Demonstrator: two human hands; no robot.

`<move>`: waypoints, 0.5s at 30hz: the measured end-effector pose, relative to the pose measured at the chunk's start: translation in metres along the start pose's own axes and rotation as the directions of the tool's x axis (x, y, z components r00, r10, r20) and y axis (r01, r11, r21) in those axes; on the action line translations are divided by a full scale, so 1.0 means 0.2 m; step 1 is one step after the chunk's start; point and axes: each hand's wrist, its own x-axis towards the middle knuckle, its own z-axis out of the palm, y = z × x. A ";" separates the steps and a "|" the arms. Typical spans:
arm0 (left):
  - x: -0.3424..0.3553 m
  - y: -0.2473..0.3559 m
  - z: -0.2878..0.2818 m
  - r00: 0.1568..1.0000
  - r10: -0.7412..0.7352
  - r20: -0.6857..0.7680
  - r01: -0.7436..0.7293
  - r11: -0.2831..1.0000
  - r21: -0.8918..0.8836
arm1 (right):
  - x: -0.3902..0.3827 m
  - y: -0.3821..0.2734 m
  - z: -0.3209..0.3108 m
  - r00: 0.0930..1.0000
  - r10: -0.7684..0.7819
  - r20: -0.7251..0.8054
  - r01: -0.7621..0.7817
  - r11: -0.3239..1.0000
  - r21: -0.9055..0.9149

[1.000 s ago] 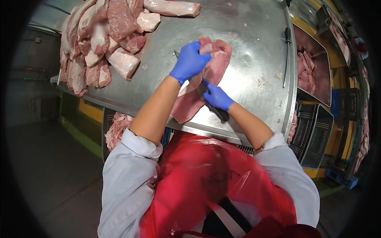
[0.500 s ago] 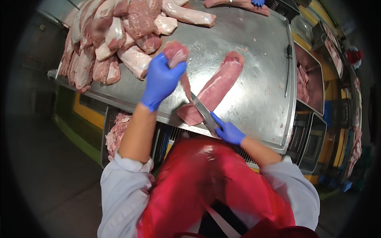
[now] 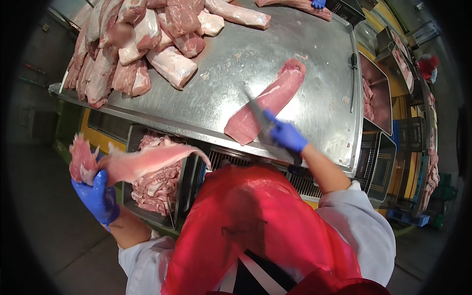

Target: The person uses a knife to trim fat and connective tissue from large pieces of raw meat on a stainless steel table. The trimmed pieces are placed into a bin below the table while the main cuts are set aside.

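My left hand (image 3: 98,199), in a blue glove, is closed on one end of a long strip of meat trimming (image 3: 142,162). The strip stretches rightward in the air above a crate of trimmings (image 3: 157,191). My right hand (image 3: 289,135), gloved in blue too, grips a knife (image 3: 256,110) whose blade is blurred and points up and left. Under or just above that blade lies a trimmed pork loin (image 3: 280,93), at a slant on the steel table (image 3: 221,83). Whether the blade touches the loin I cannot tell.
A big heap of pork loins (image 3: 132,44) covers the table's far left. A sharpening steel (image 3: 353,81) lies along the right edge, beside a bin of meat (image 3: 371,96). Dark crates (image 3: 376,167) stand at the lower right. Another blue-gloved hand (image 3: 318,4) shows at the far edge.
My left hand has swung down and left off the table, carrying the strip, now apart from the loin, over the crate. My right hand has shifted slightly up and right with the knife.
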 end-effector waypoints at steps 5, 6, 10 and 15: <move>-0.14 -0.36 -0.35 0.951 -0.298 0.081 0.272 0.933 0.234 | 0.46 0.47 -0.49 0.851 0.271 -0.450 -0.209 0.960 0.183; -0.18 -0.44 -0.39 0.917 -0.391 0.083 0.346 0.880 0.326 | 0.47 0.46 -0.48 0.858 0.282 -0.428 -0.213 0.956 0.203; -0.39 -0.89 -0.64 0.745 -0.667 0.032 0.302 0.379 0.875 | 0.33 0.50 -0.32 0.920 0.179 -0.348 -0.155 0.983 0.098; -0.42 -1.03 -0.31 0.844 -0.527 0.102 0.217 0.509 0.833 | 0.07 0.27 -0.22 0.902 0.326 -0.283 -0.282 0.941 0.185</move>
